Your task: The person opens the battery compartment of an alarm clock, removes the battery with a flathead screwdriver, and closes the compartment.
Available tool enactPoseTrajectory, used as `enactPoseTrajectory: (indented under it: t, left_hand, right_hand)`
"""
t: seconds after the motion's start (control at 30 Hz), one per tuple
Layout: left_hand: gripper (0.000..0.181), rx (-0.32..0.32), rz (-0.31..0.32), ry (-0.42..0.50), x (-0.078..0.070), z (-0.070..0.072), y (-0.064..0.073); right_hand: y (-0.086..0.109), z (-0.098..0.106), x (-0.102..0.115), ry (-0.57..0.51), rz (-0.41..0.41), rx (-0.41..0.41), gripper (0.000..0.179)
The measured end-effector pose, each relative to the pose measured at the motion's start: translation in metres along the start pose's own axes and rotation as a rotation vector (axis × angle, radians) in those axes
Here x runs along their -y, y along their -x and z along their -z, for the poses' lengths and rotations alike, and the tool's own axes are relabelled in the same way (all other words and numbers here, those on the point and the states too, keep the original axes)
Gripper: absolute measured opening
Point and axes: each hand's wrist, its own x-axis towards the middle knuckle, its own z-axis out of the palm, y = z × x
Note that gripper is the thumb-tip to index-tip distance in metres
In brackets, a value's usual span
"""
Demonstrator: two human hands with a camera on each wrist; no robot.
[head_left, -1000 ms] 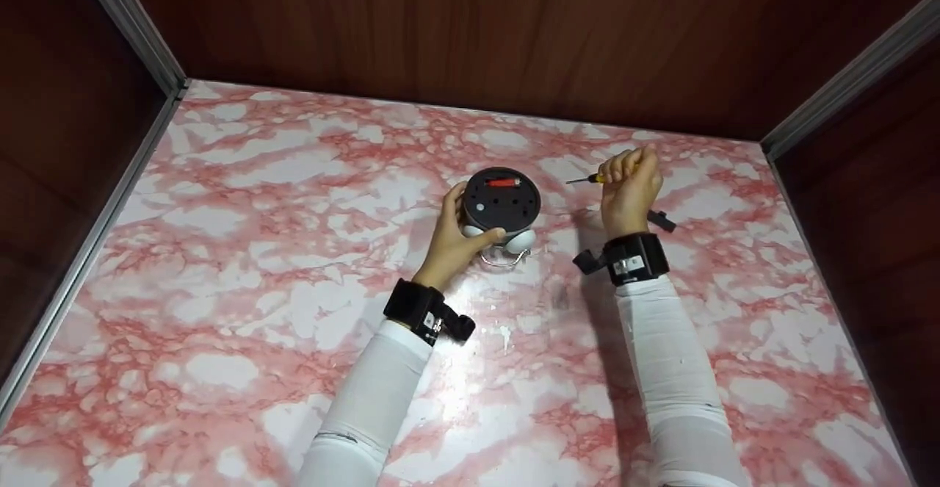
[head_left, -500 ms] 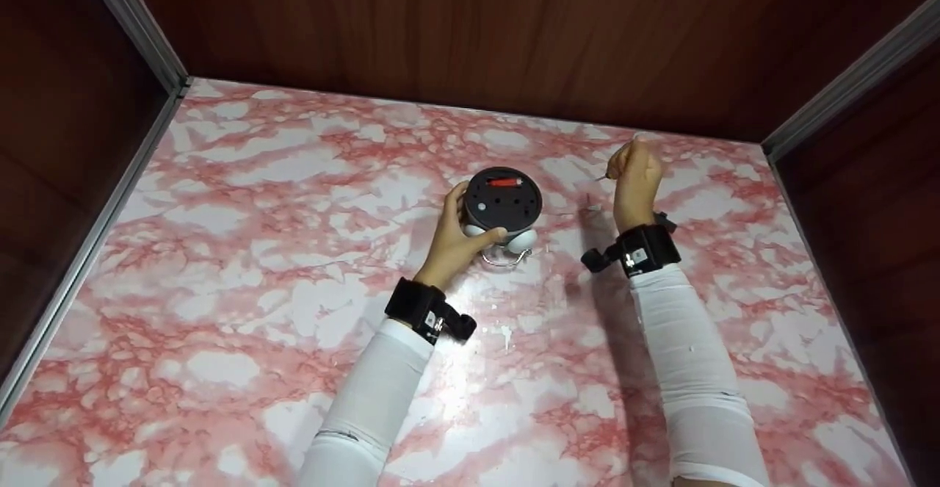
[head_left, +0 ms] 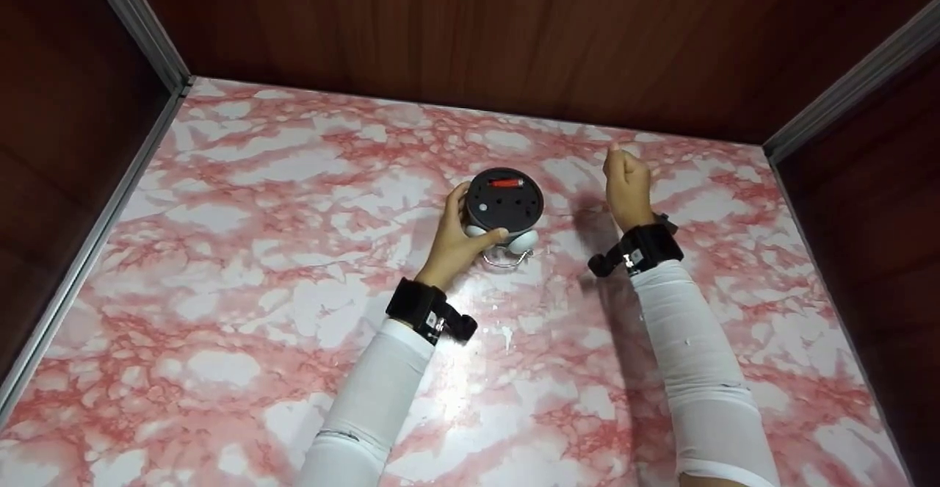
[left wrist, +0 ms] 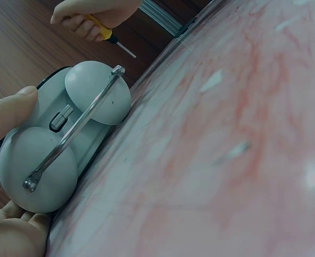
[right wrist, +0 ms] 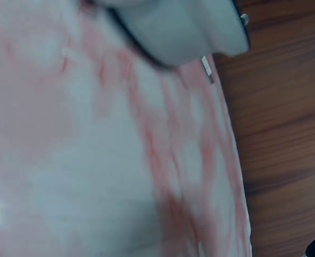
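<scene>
A white twin-bell alarm clock (left wrist: 50, 139) lies face down on the table, its black back (head_left: 507, 211) upward. A red battery (head_left: 506, 184) shows in the back's open slot. My left hand (head_left: 455, 248) grips the clock's side, thumb near the bells. To the right, raised above the table, my right hand (head_left: 628, 184) is curled round a small screwdriver (left wrist: 105, 31) with a yellow and black handle. In the head view the hand hides this tool; in the left wrist view its thin shaft points away from the fist.
A small black piece (head_left: 665, 222) shows partly behind the right wrist. The table (head_left: 294, 311) has a red and white marbled top. Dark wood panels (head_left: 470, 39) with metal corner strips enclose it at the back and sides.
My right hand has turned and shifted slightly, so the screwdriver, visible a second ago in the head view, is now hidden behind the fist. The left hand and clock stay put.
</scene>
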Motion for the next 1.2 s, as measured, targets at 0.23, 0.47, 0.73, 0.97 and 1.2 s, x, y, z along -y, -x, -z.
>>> enactPoseTrajectory:
  t: [0.23,0.47,0.73,0.97,1.2]
  left_hand:
    - [0.096,0.001,0.015,-0.020,0.000,-0.001,0.000]
    - [0.098,0.003,0.025,-0.039,-0.001,-0.001,-0.001]
    - [0.096,0.004,0.004,-0.041,-0.002,0.000,0.000]
    - [0.097,0.004,0.005,-0.022,-0.002,0.000,0.000]
    - [0.097,0.000,0.009,-0.018,-0.002,0.000,0.000]
  right_hand:
    - [-0.004,0.008,-0.030,0.203,0.003,0.113,0.047]
    - [-0.002,0.015,-0.040,0.360,0.053,0.317,0.030]
    - [-0.004,0.018,-0.044,0.479,0.084,0.533,0.013]
    - [-0.004,0.021,-0.050,0.532,0.094,0.611,0.007]
    - [-0.003,0.022,-0.053,0.601,0.051,0.632,0.008]
